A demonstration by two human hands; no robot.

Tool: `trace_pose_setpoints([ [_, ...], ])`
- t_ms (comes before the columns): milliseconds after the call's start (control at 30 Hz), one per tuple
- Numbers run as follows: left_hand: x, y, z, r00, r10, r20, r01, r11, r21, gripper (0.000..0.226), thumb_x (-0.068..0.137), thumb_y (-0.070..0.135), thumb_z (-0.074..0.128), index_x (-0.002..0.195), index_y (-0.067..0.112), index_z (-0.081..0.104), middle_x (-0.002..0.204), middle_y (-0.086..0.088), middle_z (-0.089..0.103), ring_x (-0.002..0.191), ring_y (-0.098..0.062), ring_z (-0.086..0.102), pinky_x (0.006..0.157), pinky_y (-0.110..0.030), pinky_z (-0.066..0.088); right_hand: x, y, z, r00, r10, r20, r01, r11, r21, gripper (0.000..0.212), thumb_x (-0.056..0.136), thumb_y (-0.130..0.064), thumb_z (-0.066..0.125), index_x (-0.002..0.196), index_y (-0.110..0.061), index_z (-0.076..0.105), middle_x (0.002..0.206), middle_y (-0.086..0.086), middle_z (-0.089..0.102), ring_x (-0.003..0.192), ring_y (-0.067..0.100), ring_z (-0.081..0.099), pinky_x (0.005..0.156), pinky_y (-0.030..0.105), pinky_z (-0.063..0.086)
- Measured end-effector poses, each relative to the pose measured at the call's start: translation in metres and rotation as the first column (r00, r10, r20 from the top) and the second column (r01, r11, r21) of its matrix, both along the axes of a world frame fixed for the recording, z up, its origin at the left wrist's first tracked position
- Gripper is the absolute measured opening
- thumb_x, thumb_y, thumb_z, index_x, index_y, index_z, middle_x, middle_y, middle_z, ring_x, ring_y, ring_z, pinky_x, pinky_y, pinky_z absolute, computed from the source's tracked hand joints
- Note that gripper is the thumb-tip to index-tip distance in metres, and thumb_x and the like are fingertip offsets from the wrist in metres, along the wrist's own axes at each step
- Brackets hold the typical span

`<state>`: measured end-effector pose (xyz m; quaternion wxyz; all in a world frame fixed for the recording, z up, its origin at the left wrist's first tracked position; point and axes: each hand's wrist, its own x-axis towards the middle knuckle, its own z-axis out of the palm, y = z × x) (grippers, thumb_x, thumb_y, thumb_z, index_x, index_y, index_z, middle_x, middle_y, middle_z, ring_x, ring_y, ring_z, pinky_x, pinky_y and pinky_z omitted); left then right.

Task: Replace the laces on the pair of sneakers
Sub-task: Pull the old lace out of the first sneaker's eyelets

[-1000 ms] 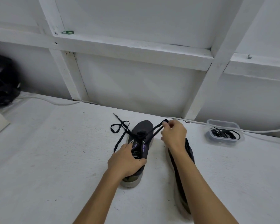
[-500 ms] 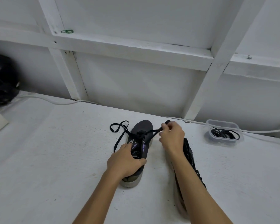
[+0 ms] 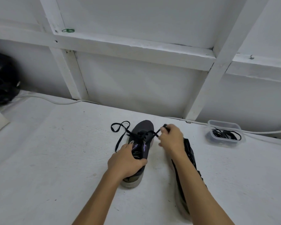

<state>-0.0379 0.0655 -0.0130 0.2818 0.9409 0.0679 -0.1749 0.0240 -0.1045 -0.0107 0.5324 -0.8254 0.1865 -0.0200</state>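
**Head view: lace drawn out to the right of one sneaker**

Head camera looked down on a white surface [image 3: 55, 159] where a dark grey sneaker [image 3: 140, 143] stood upright, toe pointing away. The left hand [image 3: 126, 161] gripped it around the collar and heel, fingers curled over the opening. The right hand [image 3: 171, 140] pinched a black lace [image 3: 154, 133] just right of the toe — the strand ran taut from the front eyelets to the fingertips. The lace's other end lay loose on the surface left of the toe, curled into a loop.

A second sneaker [image 3: 189, 153] lay beside the first, mostly hidden under the right forearm. Farther right, near the wall, sat a clear plastic container [image 3: 224, 125] holding a tangle of black laces [image 3: 225, 134] — well apart from both shoes. A white cable [image 3: 55, 101] ran along the wall's foot.
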Motion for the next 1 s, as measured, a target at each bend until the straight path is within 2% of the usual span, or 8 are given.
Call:
trace_pose_setpoints([
  [100,-0.001,-0.001,0.001,1.0,0.004,0.005,-0.004,1.0,-0.013,0.062,0.075,0.065,0.062,0.129,0.038,0.047,0.138,0.019,0.047,0.112,-0.02,0.056,0.08,-0.032,0.04,0.002,-0.011,0.007,0.996,-0.082,-0.025,0.082,0.997,0.003,0.019,0.099,-0.023,0.062,0.109,-0.008,0.065,0.089,0.007,0.069,0.067,0.02,0.069,0.066,0.044,0.064],
  [233,0.0,-0.001,0.002,1.0,0.005,0.0,-0.005,1.0,-0.007,0.059,0.074,0.065,0.061,0.125,0.04,0.047,0.133,0.019,0.049,0.109,-0.019,0.057,0.08,-0.032,0.041,-0.014,0.004,0.002,0.925,0.224,-0.307,-0.234,0.972,0.002,0.032,0.091,-0.039,0.073,0.089,-0.006,0.071,0.084,0.007,0.074,0.072,0.019,0.075,0.05,0.028,0.059],
  [400,0.0,0.0,0.002,1.0,-0.009,-0.003,0.009,1.0,-0.013,0.053,0.074,0.066,0.06,0.119,0.04,0.048,0.125,0.016,0.053,0.105,-0.019,0.058,0.081,-0.034,0.046,-0.017,0.025,-0.009,0.928,0.34,-0.151,-0.35,0.936,-0.044,0.019,0.095,-0.026,0.066,0.079,-0.016,0.068,0.081,0.003,0.072,0.082,0.02,0.071,0.078,0.044,0.063],
  [533,-0.001,0.0,0.003,1.0,-0.009,-0.005,0.009,1.0,0.006,0.064,0.075,0.067,0.06,0.13,0.039,0.047,0.134,0.018,0.05,0.112,-0.02,0.057,0.083,-0.033,0.044,-0.006,0.012,-0.011,0.996,0.089,-0.032,-0.088,0.995,0.041,0.015,0.1,-0.023,0.051,0.089,-0.012,0.056,0.083,0.009,0.069,0.078,0.025,0.074,0.075,0.051,0.062],
  [667,-0.001,0.001,0.002,1.0,-0.007,-0.01,0.007,1.0,-0.014,0.071,0.076,0.067,0.061,0.138,0.038,0.043,0.14,0.019,0.046,0.117,-0.021,0.055,0.085,-0.033,0.043,0.0,-0.009,0.003,0.987,-0.159,0.011,0.153,0.967,0.204,0.015,0.104,-0.022,0.046,0.094,-0.015,0.053,0.091,0.008,0.067,0.07,0.014,0.074,0.051,0.028,0.058],
  [767,0.0,0.001,0.003,1.0,-0.009,-0.012,0.009,1.0,-0.006,0.071,0.074,0.068,0.061,0.137,0.04,0.044,0.138,0.02,0.047,0.117,-0.02,0.055,0.088,-0.033,0.045,-0.007,-0.006,0.009,0.984,0.076,-0.164,-0.049,0.986,0.161,0.022,0.101,-0.033,0.056,0.092,-0.014,0.063,0.088,0.005,0.069,0.071,0.015,0.075,0.051,0.028,0.058],
  [867,-0.001,0.005,0.002,0.999,-0.04,-0.012,0.04,0.998,-0.053,0.064,0.072,0.074,0.058,0.129,0.047,0.048,0.129,0.021,0.051,0.115,-0.017,0.056,0.092,-0.036,0.047,-0.019,0.003,0.01,0.895,0.337,-0.291,-0.283,0.935,0.212,0.024,0.095,-0.038,0.068,0.094,-0.014,0.072,0.087,0.002,0.075,0.074,0.013,0.076,0.058,0.031,0.062],
  [1000,0.007,0.014,0.004,0.997,0.007,0.078,0.017,0.952,-0.305,0.041,0.084,0.066,0.056,0.124,0.056,0.055,0.115,0.028,0.057,0.109,-0.005,0.056,0.09,-0.028,0.044,-0.026,0.008,0.004,0.901,0.371,-0.226,-0.332,0.924,0.191,0.012,0.093,-0.018,0.071,0.105,-0.013,0.072,0.094,0.007,0.074,0.084,0.017,0.074,0.067,0.033,0.064],
])
